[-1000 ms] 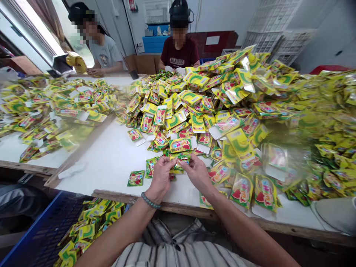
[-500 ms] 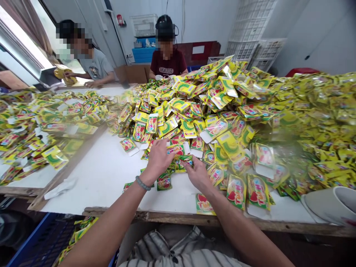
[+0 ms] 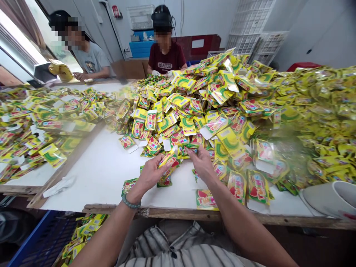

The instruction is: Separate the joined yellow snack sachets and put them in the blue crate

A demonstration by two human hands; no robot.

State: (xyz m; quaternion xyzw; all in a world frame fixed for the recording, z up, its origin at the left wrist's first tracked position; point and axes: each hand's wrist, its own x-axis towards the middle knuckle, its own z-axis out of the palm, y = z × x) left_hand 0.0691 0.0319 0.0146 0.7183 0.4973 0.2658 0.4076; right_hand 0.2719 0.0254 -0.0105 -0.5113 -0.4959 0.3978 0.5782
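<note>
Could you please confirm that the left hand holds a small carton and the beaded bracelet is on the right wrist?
Not quite: the beaded bracelet is on the left wrist, as the head view shows; the left hand does hold a small carton.

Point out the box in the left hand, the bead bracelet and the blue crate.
Held box (image 3: 171, 161): head view, printed face.
Bead bracelet (image 3: 130, 204): head view, middle beads.
Blue crate (image 3: 30, 238): head view, left side.
</note>
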